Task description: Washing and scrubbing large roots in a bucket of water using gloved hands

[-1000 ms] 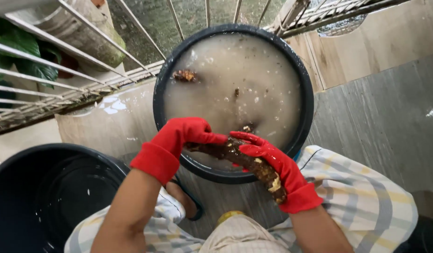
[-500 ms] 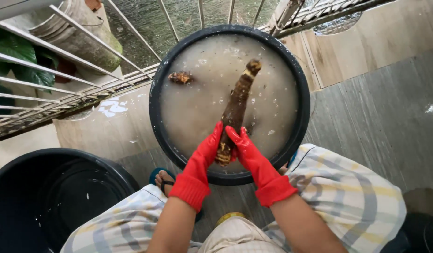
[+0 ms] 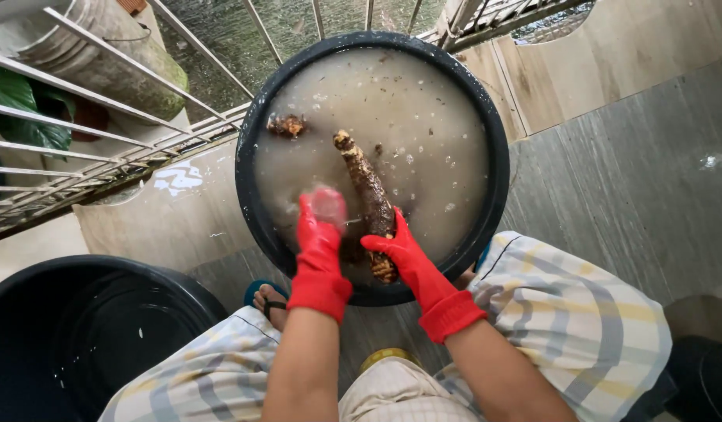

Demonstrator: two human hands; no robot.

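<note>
A long brown muddy root (image 3: 366, 187) lies partly in the cloudy water of a round black basin (image 3: 494, 180). My right hand (image 3: 400, 250), in a red rubber glove, grips the root's near end at the basin's front rim. My left hand (image 3: 320, 223), also red-gloved, dips into the water just left of the root; its fingertips are blurred below the surface and I cannot tell whether it holds anything. A smaller brown root piece (image 3: 287, 125) floats at the far left of the basin.
A second black tub (image 3: 80, 328) stands at the lower left. A metal railing (image 3: 103, 148) runs behind the basin, with a grey pot (image 3: 103, 55) and green leaves beyond. Tiled floor (image 3: 627, 148) lies to the right. My checked shorts and a sandalled foot (image 3: 269, 298) are below.
Both hands gripped the root and lifted it upright over the basin. Now it lies lower in the water, held by the right hand alone, and the left hand has moved into the water.
</note>
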